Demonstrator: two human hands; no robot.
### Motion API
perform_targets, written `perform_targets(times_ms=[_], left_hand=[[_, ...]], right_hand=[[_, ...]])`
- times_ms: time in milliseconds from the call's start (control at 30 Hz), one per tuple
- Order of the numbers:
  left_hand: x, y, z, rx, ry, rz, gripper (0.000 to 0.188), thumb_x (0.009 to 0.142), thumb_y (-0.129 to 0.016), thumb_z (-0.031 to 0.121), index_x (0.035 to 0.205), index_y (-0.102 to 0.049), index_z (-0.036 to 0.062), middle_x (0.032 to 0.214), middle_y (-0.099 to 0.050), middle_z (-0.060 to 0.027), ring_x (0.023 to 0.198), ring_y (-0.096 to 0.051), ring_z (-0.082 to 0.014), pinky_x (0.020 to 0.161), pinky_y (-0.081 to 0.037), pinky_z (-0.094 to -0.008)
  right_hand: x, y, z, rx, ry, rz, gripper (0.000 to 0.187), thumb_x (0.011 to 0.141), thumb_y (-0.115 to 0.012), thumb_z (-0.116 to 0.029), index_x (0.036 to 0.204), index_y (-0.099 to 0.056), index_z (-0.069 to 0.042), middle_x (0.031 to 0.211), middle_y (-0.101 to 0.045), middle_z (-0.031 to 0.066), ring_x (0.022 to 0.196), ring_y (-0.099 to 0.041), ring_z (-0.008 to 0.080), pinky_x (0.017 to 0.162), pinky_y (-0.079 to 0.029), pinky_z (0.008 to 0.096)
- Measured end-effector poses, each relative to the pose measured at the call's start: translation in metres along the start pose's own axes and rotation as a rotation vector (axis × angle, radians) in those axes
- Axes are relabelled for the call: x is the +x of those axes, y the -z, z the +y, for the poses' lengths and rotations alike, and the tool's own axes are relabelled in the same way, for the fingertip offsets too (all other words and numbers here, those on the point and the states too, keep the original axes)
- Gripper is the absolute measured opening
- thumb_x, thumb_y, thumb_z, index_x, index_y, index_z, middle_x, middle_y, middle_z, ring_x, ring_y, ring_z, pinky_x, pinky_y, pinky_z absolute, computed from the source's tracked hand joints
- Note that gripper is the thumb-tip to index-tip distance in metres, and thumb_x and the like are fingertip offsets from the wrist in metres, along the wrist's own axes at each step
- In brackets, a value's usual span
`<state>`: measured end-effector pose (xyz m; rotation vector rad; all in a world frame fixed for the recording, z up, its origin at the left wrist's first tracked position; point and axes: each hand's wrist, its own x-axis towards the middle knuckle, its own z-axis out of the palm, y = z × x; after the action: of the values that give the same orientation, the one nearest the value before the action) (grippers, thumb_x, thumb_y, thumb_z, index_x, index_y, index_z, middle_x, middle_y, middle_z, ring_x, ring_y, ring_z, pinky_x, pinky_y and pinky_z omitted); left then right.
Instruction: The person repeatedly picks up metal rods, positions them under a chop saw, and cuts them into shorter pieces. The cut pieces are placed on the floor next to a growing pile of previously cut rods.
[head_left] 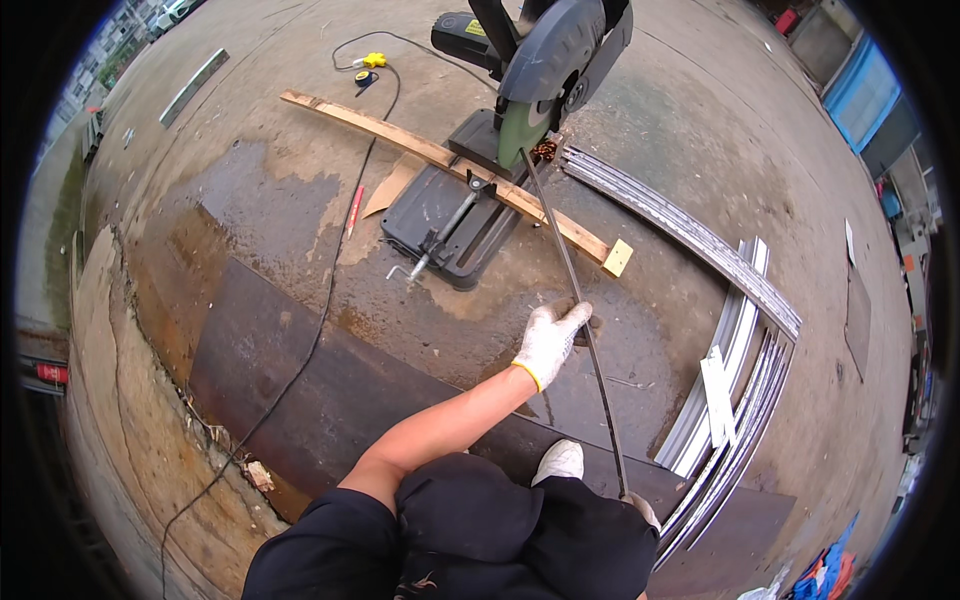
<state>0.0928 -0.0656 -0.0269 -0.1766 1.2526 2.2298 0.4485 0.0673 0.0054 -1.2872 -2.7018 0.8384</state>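
A long thin dark metal bar (603, 393) runs from beside my knee up to the cut-off saw (535, 75). My left hand (550, 342), in a white work glove with a yellow cuff, is closed round the bar near its middle. My gloved right hand (643, 510) is at the bar's lower end, partly hidden behind my dark-clothed knee, and appears closed on it. The bar's upper end reaches the saw's green lower blade guard (521, 133). A wooden batten (400, 138) lies across the saw's black base (410, 215), next to the screw clamp (455, 222).
Pale metal profiles (690, 222) and more stacked lengths (722, 360) lie at right, with white strips on top. A dark metal sheet (290, 350) covers the ground before me. A black cable (318, 335), red marker (354, 210), tape measure (366, 78) and yellow plug (374, 60) lie left.
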Motion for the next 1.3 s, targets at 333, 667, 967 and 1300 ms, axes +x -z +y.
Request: perform_targets(times_ms=[333,667,967,1300], left_hand=[[0.006,0.002,-0.012,-0.134,0.051,0.018,0.021,0.1,-0.063,0.022,0.107,-0.067,0.003,0.09,-0.074,-0.0087,0.077,-0.07,-0.0153,0.069,-0.056,-0.0299],[0.003,0.002,-0.004,-0.029,0.001,0.019,0.021,0.099,-0.064,0.02,0.105,-0.068,0.0008,0.089,-0.074,-0.009,0.075,-0.07,-0.0149,0.069,-0.056,-0.0298],[0.0,0.002,0.013,0.249,0.027,0.071,0.032,0.088,-0.08,0.027,0.1,-0.068,-0.0001,0.086,-0.071,-0.0067,0.075,-0.067,-0.0133,0.068,-0.055,-0.0287],[0.005,0.003,0.002,-0.44,0.163,-0.235,0.011,0.1,-0.064,0.018,0.106,-0.058,0.0102,0.089,-0.066,-0.0049,0.083,-0.067,-0.0181,0.08,-0.058,-0.0383]], right_hand=[[0.007,-0.01,0.017,0.069,-0.089,-0.081,0.02,0.08,-0.081,-0.011,0.098,-0.076,-0.006,0.077,-0.07,0.0072,0.07,-0.067,0.0157,0.066,-0.054,0.03],[-0.002,0.001,-0.043,0.538,-0.276,0.027,0.023,0.074,-0.086,-0.002,0.092,-0.071,-0.001,0.074,-0.069,0.0039,0.063,-0.061,0.0074,0.058,-0.048,0.0222],[-0.001,0.003,-0.03,0.278,0.008,0.009,0.026,0.078,-0.085,-0.004,0.1,-0.072,-0.003,0.076,-0.071,0.0047,0.066,-0.063,0.0066,0.061,-0.05,0.0226],[0.011,0.027,-0.029,0.269,0.09,-0.221,0.017,0.088,-0.076,-0.009,0.099,-0.071,0.003,0.077,-0.071,0.0071,0.073,-0.063,0.0108,0.069,-0.053,0.0273]])
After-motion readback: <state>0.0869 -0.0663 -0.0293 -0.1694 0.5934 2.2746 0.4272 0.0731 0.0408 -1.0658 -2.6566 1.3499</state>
